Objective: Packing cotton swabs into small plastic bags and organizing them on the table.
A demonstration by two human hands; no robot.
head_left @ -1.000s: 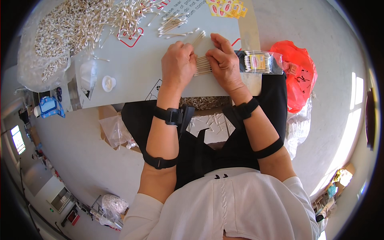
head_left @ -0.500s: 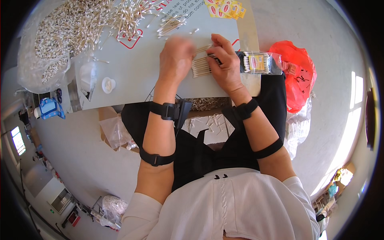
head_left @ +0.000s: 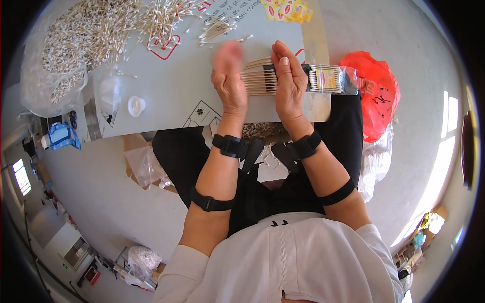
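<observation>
A bundle of wooden-stemmed cotton swabs (head_left: 260,81) lies between my two hands at the near edge of a grey board (head_left: 166,96). My right hand (head_left: 289,81) is wrapped around the bundle where it enters a clear plastic packet (head_left: 328,79). At the bundle's left end is my left hand (head_left: 228,76), fingers blurred and pressed against the stems. A small loose cluster of swabs (head_left: 217,30) lies farther up the board.
A big heap of loose swabs (head_left: 96,30) fills a clear bag at the upper left. A small white cap (head_left: 136,105) rests on the board. A red plastic bag (head_left: 376,91) sits to the right, yellow sticker sheets (head_left: 288,9) at the top.
My left hand pulled back from the far swabs toward the bundle's left end and now presses against it. The right hand kept its hold on the bundle and packet.
</observation>
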